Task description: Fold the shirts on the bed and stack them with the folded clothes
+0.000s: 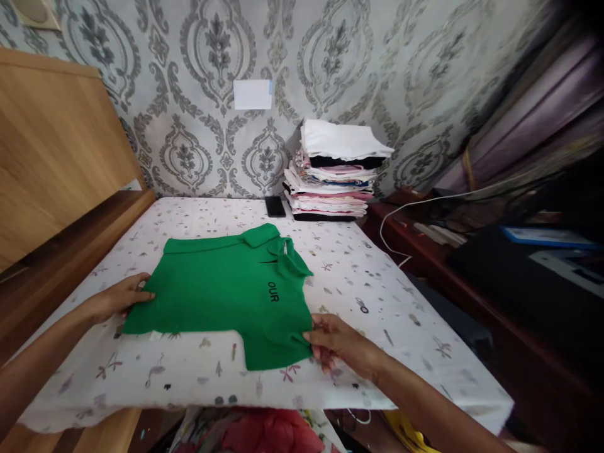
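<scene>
A green collared shirt (pixel 202 283) lies on the cloth-covered table, its collar toward the right and its hem toward the left. Black letters reading "OUR" show on its front. The far edge is folded over, with the far sleeve turned onto the body, while the near sleeve spreads toward me. My left hand (pixel 127 294) pinches the hem at the left end, thumb on top. At the right, my right hand (pixel 337 343) grips the shoulder side by the near sleeve between thumb and fingers.
A tall stack of folded clothes (pixel 330 189) stands at the back right by the wall, a black phone (pixel 274 206) beside it. Patterned cloth (pixel 377 283) covers the table. A wooden panel (pixel 61 145) rises at left. At right, a white cable (pixel 438 199) crosses dark furniture.
</scene>
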`<state>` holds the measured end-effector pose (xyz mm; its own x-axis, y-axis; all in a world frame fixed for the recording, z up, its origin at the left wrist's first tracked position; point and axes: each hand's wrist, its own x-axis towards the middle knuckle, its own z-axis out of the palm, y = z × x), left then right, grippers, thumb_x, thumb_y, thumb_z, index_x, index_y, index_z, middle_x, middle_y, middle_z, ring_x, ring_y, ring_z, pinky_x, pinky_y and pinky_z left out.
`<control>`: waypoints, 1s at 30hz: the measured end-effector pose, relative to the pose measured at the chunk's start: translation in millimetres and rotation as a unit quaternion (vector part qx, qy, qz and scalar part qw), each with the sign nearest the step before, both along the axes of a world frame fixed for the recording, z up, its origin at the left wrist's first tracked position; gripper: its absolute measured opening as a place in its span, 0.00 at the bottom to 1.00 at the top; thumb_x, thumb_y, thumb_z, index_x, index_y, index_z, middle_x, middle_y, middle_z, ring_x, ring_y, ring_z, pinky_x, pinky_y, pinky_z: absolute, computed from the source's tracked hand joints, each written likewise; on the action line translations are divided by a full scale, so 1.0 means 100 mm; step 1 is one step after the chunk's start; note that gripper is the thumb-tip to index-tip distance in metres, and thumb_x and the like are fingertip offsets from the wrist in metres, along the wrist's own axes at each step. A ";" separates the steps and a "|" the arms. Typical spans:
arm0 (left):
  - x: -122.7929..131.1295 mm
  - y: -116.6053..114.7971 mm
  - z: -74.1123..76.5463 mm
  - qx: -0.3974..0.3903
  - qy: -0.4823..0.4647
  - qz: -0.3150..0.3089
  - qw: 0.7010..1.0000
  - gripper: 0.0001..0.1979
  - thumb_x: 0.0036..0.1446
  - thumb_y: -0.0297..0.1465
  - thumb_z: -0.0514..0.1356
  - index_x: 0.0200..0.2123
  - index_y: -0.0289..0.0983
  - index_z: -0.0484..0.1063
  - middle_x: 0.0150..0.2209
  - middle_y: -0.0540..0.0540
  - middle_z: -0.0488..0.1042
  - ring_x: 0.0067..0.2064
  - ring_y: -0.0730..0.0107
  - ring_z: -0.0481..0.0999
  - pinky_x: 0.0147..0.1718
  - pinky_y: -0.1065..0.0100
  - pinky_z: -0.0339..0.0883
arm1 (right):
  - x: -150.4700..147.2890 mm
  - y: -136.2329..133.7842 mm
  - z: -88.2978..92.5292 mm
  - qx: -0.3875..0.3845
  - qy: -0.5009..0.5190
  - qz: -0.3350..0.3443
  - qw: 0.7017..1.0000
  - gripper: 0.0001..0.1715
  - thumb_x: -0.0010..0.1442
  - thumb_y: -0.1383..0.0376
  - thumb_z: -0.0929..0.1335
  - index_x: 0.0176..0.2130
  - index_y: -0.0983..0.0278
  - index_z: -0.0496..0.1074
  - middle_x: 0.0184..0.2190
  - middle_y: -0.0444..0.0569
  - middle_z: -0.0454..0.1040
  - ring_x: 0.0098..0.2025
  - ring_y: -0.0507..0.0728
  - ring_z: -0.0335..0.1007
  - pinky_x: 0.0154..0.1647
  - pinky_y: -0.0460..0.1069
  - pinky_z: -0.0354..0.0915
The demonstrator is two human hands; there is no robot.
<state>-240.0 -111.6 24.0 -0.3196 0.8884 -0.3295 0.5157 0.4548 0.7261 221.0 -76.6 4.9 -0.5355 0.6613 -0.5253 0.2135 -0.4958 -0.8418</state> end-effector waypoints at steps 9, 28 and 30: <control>0.94 0.51 0.24 0.140 0.245 -0.259 0.924 0.17 0.63 0.45 0.50 0.48 0.42 0.65 0.42 0.43 0.75 0.41 0.56 0.76 0.34 0.63 0.66 | 0.03 0.32 -0.03 0.232 -0.114 -0.051 0.965 0.20 0.55 0.49 0.70 0.26 0.61 0.64 0.18 0.39 0.65 0.17 0.49 0.57 0.17 0.45 0.55; 2.37 1.31 -0.16 0.375 0.416 -0.378 0.737 0.15 0.57 0.16 0.48 0.39 0.39 0.66 0.41 0.42 0.73 0.46 0.60 0.70 0.33 0.65 0.62 | 0.14 1.52 -0.34 0.528 -0.040 0.126 0.839 0.16 0.53 0.74 0.62 0.36 0.62 0.74 0.41 0.48 0.69 0.40 0.54 0.67 0.44 0.51 0.64; 2.32 1.33 -0.17 0.364 0.373 -0.391 0.759 0.16 0.51 0.15 0.48 0.36 0.40 0.65 0.38 0.43 0.73 0.45 0.61 0.70 0.33 0.65 0.62 | 0.14 1.50 -0.36 0.525 -0.050 0.114 0.842 0.11 0.52 0.73 0.64 0.34 0.62 0.72 0.44 0.49 0.69 0.37 0.54 0.66 0.39 0.49 0.64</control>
<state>-7.5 21.6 6.7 0.5427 0.7624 0.3524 0.8122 -0.5833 0.0111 234.6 73.8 -31.4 -0.6987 0.6760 0.2341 0.2988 0.5730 -0.7631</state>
